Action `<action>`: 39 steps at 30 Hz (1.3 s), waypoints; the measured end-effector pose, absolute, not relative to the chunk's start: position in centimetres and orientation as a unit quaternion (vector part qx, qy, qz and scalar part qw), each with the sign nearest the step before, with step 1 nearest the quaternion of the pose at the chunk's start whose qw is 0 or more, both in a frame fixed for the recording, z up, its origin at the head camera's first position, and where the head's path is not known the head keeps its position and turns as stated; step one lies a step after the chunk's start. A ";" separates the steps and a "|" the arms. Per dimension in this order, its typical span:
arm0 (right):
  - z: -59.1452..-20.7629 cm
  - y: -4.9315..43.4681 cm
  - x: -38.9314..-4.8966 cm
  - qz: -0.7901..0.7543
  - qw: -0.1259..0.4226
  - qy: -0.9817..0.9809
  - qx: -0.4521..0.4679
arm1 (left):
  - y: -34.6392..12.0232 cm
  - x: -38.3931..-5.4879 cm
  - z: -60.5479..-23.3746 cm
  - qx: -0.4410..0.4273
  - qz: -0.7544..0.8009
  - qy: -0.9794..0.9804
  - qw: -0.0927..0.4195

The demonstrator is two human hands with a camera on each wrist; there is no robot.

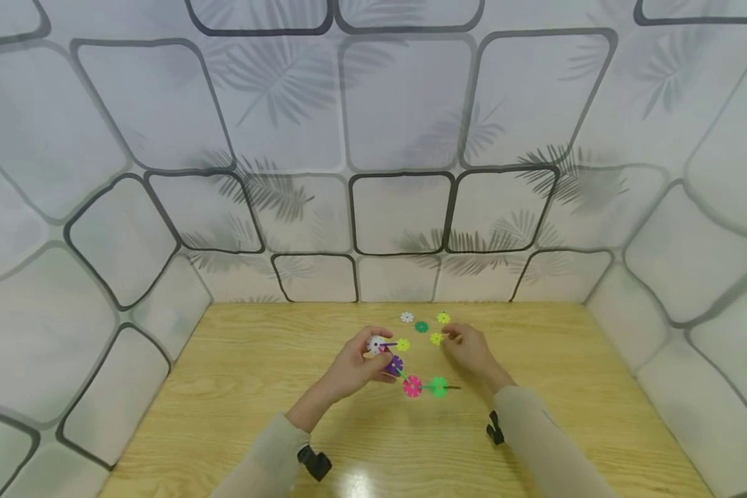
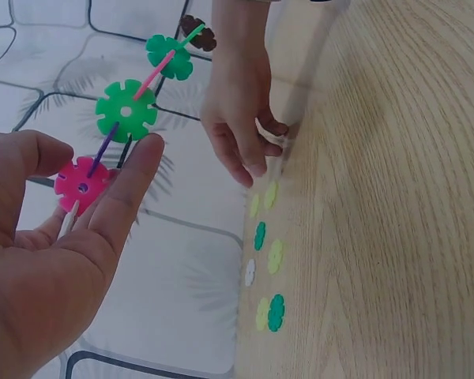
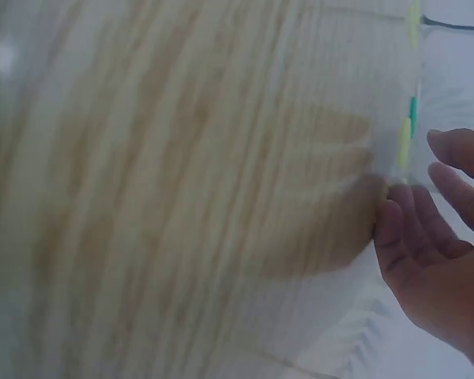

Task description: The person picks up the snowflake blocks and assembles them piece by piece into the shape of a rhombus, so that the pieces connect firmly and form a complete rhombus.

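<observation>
Between left fingers, gripped: multicoloured notched-disc plastic chain. Beside right fingers, bent, seemingly empty: yellow notched plastic disc. Likely step: reaching; next needs pinch.

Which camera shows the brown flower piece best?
The left wrist view, because the brown flower piece turns its flat side there, so you see its petals. The head view shows it edge-on, just a thin brown line. The right wrist view doesn't show it.
</observation>
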State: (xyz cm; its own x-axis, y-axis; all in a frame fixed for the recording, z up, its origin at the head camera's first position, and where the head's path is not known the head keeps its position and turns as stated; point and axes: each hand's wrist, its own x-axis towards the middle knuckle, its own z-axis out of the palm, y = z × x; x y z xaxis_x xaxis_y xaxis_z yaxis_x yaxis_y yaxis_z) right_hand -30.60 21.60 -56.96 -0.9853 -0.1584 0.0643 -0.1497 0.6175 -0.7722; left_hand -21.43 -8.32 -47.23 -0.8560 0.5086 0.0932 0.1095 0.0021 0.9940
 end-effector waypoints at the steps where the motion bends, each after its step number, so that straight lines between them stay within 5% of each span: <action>1: -57.2 21.6 -30.7 -0.424 0.008 0.901 -0.089 | -8.3 -21.5 -47.3 0.223 0.672 0.691 0.147; 16: -57.4 21.1 -31.3 -0.324 -0.004 0.935 -0.141 | -8.2 -21.7 -47.4 0.212 0.682 0.687 0.133; 39: -56.5 20.9 -30.6 -0.355 0.013 0.930 -0.097 | -8.1 -21.7 -47.4 0.192 0.685 0.694 0.114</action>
State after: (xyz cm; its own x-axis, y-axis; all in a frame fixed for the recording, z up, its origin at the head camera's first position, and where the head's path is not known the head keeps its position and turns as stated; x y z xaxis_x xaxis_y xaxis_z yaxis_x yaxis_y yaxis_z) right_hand -30.59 20.86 -56.53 -0.9807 -0.1900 0.0456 -0.1720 0.7288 -0.6628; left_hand -21.69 -8.09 -47.45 -0.9007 0.4217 0.1042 0.1100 -0.0107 0.9939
